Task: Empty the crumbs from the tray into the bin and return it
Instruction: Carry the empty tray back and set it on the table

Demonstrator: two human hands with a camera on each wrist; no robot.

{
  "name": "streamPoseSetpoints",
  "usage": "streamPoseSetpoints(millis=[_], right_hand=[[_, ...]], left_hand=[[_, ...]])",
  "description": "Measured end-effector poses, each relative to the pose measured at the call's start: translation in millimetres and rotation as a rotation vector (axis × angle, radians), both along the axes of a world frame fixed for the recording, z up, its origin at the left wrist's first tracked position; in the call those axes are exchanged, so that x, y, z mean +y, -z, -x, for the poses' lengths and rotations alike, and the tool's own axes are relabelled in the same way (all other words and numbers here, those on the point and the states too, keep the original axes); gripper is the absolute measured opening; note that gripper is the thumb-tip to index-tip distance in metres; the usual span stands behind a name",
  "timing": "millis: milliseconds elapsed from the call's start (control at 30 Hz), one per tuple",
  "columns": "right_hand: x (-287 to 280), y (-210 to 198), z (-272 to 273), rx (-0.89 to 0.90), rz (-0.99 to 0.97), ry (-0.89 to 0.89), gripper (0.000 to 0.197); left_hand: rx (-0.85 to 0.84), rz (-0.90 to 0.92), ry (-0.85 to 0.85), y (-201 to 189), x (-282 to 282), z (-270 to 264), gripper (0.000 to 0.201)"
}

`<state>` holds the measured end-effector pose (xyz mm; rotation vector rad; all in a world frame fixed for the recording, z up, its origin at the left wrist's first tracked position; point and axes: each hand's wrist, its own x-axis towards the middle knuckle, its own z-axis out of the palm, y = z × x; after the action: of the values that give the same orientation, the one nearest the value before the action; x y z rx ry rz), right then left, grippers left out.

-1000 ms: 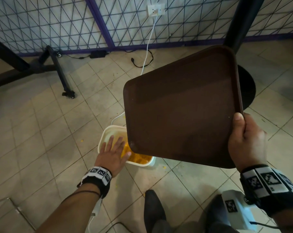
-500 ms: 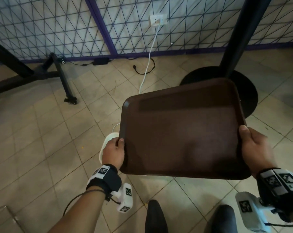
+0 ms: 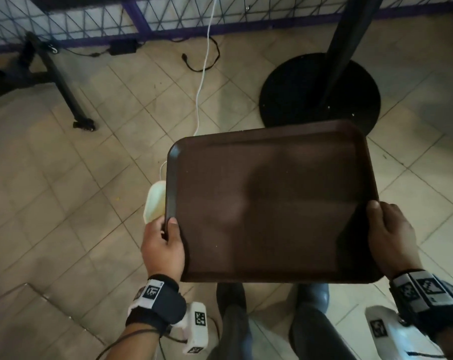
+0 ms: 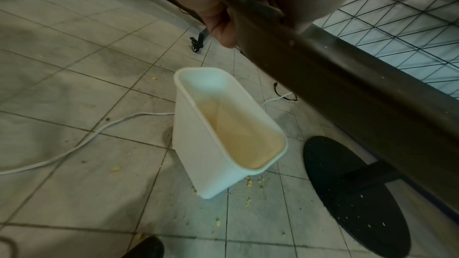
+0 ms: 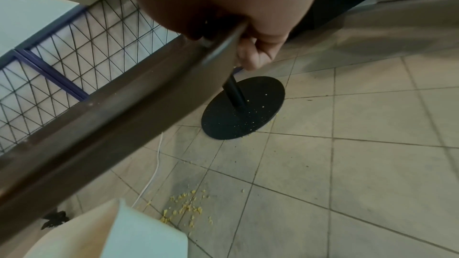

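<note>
I hold a dark brown tray roughly level in front of me, above the floor. My left hand grips its left edge, thumb on top, fingers under the rim. My right hand grips the right edge the same way. The tray's upper face looks bare apart from a few specks. A white bin stands on the tiles below; in the head view only its left end shows past the tray. Its inside looks yellowish.
Yellow crumbs lie scattered on the tiles beside the bin. A black round table base with a pole stands just beyond the tray. A white cable runs to the wall grid. A black wheeled stand leg is at the left.
The tray came down from a steep tilt to level. My left hand left the bin and took the tray's left edge. The view now looks more steeply down.
</note>
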<state>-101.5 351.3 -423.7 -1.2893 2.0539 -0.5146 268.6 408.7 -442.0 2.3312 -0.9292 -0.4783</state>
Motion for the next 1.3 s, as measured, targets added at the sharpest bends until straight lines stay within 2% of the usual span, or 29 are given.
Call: streamPoseSetpoints(millis=[200,367,600,700,767,867,1000,1300], right_hand=[[59,-103,19,-0.003,0.004,0.016,0.036],[100,-196,32,0.012,0.018,0.069,0.040],[118,-317,47,0.019,0.157,0.130,0.028],[115,-353,59,-0.026,0.207,0.187,0.037],[111,-374,65,-0.060,0.252,0.230,0.041],[96,-413,72,-0.095,0.293,0.311,0.023],[74,-454,91,-0.104,0.275,0.356,0.020],[5,-497,163,-0.094,0.270,0.202,0.024]], left_hand=[[-0.013,-0.048,0.034,-101,44,15,0.024],[0.012,-0.081,0.063,-202,70,28,0.022],[0.062,-0.007,0.098,-327,71,43,0.023],[0.066,0.066,0.130,-372,56,51,0.020],[0.066,0.099,0.143,-394,45,57,0.019],[0.065,0.165,0.170,-423,23,69,0.021],[0.074,0.196,0.198,-450,-9,87,0.024],[0.055,0.227,0.233,-487,-88,136,0.025]])
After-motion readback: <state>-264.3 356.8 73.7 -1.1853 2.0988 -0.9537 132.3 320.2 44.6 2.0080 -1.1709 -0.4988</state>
